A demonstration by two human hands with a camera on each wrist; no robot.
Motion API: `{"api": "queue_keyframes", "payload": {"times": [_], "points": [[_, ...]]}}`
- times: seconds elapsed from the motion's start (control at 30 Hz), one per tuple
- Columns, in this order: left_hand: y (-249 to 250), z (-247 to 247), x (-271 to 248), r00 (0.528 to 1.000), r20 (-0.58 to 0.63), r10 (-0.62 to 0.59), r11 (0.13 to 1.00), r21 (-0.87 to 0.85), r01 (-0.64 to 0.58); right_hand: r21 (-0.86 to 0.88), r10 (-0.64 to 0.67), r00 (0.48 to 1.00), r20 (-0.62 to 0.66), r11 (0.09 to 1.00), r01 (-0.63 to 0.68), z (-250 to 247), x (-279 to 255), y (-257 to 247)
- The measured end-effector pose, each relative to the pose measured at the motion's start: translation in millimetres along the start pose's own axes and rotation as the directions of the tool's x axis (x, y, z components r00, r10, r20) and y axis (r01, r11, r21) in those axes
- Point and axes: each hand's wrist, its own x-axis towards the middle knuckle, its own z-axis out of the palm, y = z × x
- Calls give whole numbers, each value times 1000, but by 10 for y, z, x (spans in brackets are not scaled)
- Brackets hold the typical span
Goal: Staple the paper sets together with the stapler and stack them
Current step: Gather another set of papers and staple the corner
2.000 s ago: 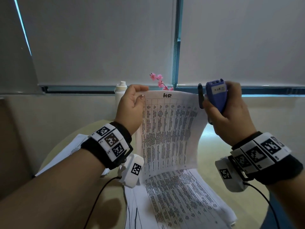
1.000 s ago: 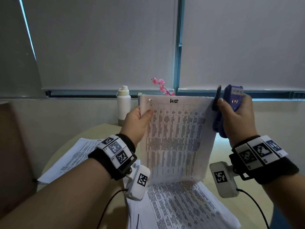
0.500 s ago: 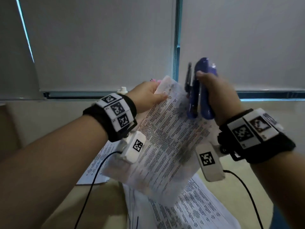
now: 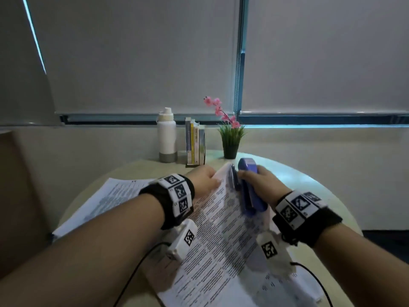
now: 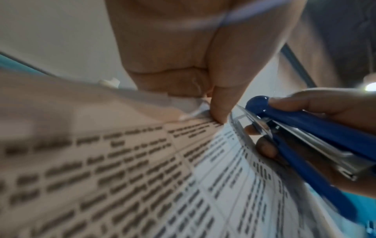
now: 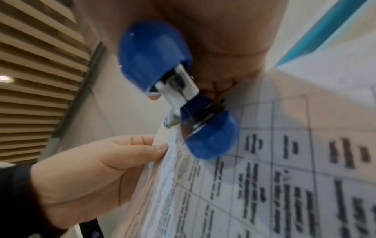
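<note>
My left hand (image 4: 209, 179) pinches the top corner of a printed paper set (image 4: 221, 235), which slants down toward me over the table. My right hand (image 4: 254, 181) grips a blue stapler (image 4: 251, 196), whose jaws straddle the paper's top edge right beside the left fingers. The left wrist view has my left thumb (image 5: 219, 99) pressed on the paper (image 5: 142, 177), with the stapler (image 5: 305, 128) a finger's width away. From the right wrist, the stapler (image 6: 154, 54) stands slightly apart over the paper's corner (image 6: 264, 177), which the left hand (image 6: 101, 169) holds.
Loose printed pages (image 4: 106, 200) lie on the left of the round table (image 4: 309, 180), and more sheets (image 4: 287, 291) lie under the held set. A white bottle (image 4: 167, 136), upright books (image 4: 195, 142) and a potted plant (image 4: 230, 138) stand at the far edge.
Both hands have dropped from in front of the blinds toward the table. The paper went from upright to slanting, and the stapler swung over its top corner.
</note>
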Motion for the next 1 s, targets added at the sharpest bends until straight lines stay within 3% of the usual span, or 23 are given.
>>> {"api": "queue_keyframes", "payload": {"times": [0.13,0.23,0.33,0.4,0.5,0.6,0.8,0.93,1.0], "points": [[-118,273,47,998,48,-51,997,65,48,92,176,981,82,979,-183,116,-40,288],[-149,397,74,995,88,-36,991,133,24,168,209,977,28,963,-211,124,-4,400],[-178,477,101,995,99,-27,984,178,9,351,200,963,-181,928,-126,81,34,388],[-197,513,112,995,98,-23,982,187,5,535,224,913,-340,845,-8,54,101,368],[-218,536,115,996,93,-12,985,171,-4,675,288,869,-404,735,70,50,246,416],[-228,544,109,995,98,5,987,159,-20,704,311,867,-389,707,63,109,301,424],[-157,553,40,994,99,40,990,133,-53,651,363,869,-336,756,-64,241,300,444],[-89,581,10,993,78,88,985,142,-98,586,353,866,-355,805,-88,280,288,410],[-72,593,6,991,71,114,980,157,-124,613,370,857,-359,786,-82,316,290,411]]}}
